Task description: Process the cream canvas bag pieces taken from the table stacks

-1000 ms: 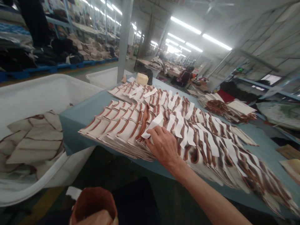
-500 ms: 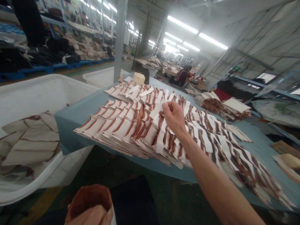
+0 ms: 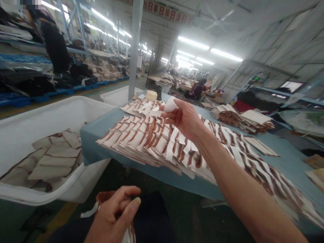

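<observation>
Above the table, my right hand (image 3: 183, 118) pinches a white strip (image 3: 170, 104) between thumb and fingers; the strip curves over the fingertips. At the lower left, my left hand (image 3: 115, 212) has thumb and index finger apart with nothing visible between them. It rests over a cream fabric piece with brown lining (image 3: 102, 196) at my lap, mostly hidden by the hand. A narrow white band (image 3: 89, 213) sticks out beside it. Below my right hand, stacked cream fabric pieces with brown edges (image 3: 138, 140) lie overlapping in rows, several with white strips (image 3: 172, 143) on top.
A blue-covered table (image 3: 97, 130) carries the stacks. At left stands a white bin (image 3: 54, 108) with cream pieces inside. A yellowish block (image 3: 151, 95) sits by the far edge, near a metal post (image 3: 134, 50). More brown-edged bundles (image 3: 231, 116) lie at right. People are in the background.
My right hand has lifted a white strip up off the rows and turned palm toward me. My left hand has come into view over the brown-lined piece. The view has shifted slightly left.
</observation>
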Action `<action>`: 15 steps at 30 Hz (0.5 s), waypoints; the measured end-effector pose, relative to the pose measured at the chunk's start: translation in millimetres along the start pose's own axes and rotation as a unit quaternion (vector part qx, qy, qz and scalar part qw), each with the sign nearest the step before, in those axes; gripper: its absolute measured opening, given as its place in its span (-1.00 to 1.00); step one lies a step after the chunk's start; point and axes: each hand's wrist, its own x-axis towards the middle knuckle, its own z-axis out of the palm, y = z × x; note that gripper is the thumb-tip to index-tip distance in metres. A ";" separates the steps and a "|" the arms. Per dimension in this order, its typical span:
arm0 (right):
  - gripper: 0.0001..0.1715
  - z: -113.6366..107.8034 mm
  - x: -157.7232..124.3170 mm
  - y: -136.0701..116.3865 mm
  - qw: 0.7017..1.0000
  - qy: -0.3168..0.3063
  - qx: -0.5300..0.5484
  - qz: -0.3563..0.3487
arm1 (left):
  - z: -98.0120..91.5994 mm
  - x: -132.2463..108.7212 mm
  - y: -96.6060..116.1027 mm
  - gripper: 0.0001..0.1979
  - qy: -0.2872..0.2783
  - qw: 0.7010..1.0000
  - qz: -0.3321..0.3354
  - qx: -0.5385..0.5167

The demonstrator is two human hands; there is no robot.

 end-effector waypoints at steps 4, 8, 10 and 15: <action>-0.60 18.1 -68.3 -2.0 0.993 -0.063 0.066 0.074 | 24.8 8.7 16.0 -0.30 -0.119 0.983 -0.036 -0.137; -0.55 14.2 -144.7 21.9 0.973 -0.111 0.122 0.160 | 42.8 10.2 29.9 -0.23 -0.176 0.928 -0.074 -0.319; -0.47 6.7 -177.2 39.1 0.969 -0.094 0.144 0.180 | 44.3 3.0 33.9 -0.26 -0.159 0.913 -0.086 -0.366; -0.50 -8.0 -225.4 71.5 0.957 -0.002 0.208 0.204 | 26.5 -24.7 37.6 -0.57 -0.137 0.921 -0.067 -0.359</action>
